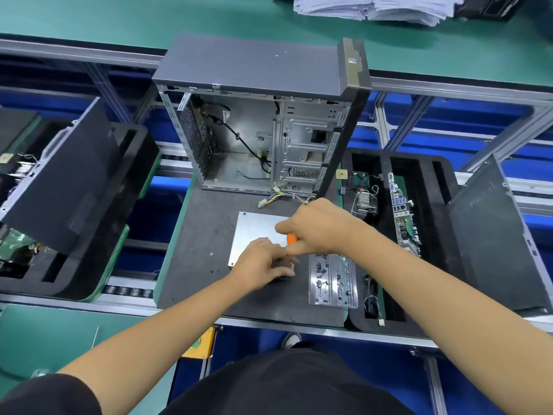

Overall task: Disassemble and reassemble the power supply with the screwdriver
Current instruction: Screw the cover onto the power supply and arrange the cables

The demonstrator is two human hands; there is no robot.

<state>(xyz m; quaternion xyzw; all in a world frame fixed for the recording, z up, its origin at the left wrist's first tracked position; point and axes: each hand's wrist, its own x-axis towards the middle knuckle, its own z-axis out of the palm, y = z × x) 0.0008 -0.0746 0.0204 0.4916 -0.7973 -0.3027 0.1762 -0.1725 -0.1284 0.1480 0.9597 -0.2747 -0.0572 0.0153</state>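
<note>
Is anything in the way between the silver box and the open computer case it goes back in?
Only the loose wire bundle lies between the power supply and the open case; nothing else visible does.

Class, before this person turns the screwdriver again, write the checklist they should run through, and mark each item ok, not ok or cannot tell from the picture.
1. Right hand grips the orange screwdriver: ok.
2. Left hand steadies the power supply at its near edge: ok.
3. Power supply lies flat on the dark mat, outside the open computer case: ok.
4. Tip seated in a screw: cannot tell, hidden by the hands.
5. Clear screw tray beside the right hand, within reach: ok.
6. Cable bundle clear of the tool: ok.
</note>
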